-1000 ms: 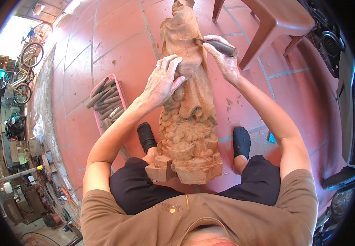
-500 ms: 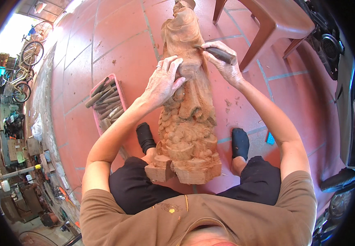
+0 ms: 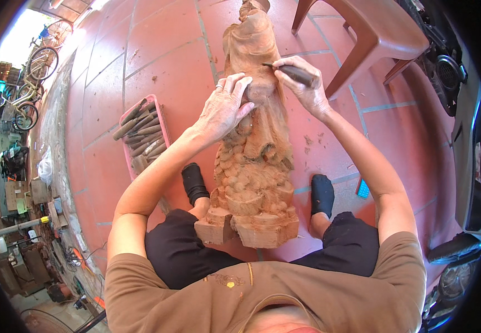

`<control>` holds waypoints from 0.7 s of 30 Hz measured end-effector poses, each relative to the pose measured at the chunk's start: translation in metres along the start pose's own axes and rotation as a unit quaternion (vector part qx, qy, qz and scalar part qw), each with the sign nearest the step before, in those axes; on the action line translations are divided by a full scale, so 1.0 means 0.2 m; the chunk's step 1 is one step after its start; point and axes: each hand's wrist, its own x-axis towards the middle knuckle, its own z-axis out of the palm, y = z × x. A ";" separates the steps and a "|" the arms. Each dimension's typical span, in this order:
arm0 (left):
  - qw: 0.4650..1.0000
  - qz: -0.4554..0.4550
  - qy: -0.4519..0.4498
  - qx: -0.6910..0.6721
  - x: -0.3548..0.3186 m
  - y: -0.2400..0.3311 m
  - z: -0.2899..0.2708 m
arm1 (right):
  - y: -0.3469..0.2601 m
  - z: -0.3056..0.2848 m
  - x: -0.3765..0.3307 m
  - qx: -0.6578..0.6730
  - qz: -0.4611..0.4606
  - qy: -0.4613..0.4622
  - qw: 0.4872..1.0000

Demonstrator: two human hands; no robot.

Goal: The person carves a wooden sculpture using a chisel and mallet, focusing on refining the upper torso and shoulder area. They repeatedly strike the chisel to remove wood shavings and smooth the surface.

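A carved wooden statue lies on the tiled floor between my feet, its blocky base toward me and its draped upper part far off. My right hand is closed around the dark handle of a carving chisel. The chisel's thin blade points left and meets the right side of the statue's robe. My left hand rests on the statue's left side with its fingers spread and nothing in them. Some carved detail beneath that palm is hidden.
Left of the statue stands a pink basket filled with several wooden-handled tools. A brown plastic chair is at the upper right. A blue object lies right of my right foot. Bicycles and clutter line the far left.
The view has shifted slightly. The chisel's handle and both hands stay at nearly the same place on the statue.
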 end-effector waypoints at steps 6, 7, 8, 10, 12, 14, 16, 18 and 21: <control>1.000 0.003 0.003 -0.004 0.00 -0.01 0.01 | -0.01 0.05 0.02 -0.040 -0.046 0.049 0.997; 1.000 0.003 0.003 -0.003 0.00 -0.01 0.02 | -0.01 0.05 0.01 -0.056 -0.060 0.050 0.995; 1.000 0.003 0.006 -0.001 0.00 -0.01 0.02 | -0.02 0.04 0.00 -0.049 -0.056 0.041 0.996; 1.000 0.002 0.007 0.000 0.00 -0.01 0.02 | -0.04 0.03 -0.02 -0.053 -0.057 0.012 0.997; 1.000 0.000 0.006 -0.001 0.00 -0.02 0.02 | -0.04 0.01 -0.01 -0.062 -0.058 -0.004 0.996; 1.000 0.003 0.009 0.001 -0.01 -0.02 0.03 | -0.05 0.01 0.02 -0.013 0.004 0.011 1.000; 1.000 0.006 0.013 0.004 -0.01 -0.03 0.03 | -0.06 0.01 0.06 0.009 0.009 0.021 1.000; 1.000 0.012 0.019 0.004 0.00 -0.03 0.04 | -0.06 0.03 0.08 -0.049 -0.030 0.020 0.998; 1.000 0.007 0.017 -0.009 0.00 -0.02 0.04 | -0.09 0.04 0.05 -0.094 -0.063 0.001 0.994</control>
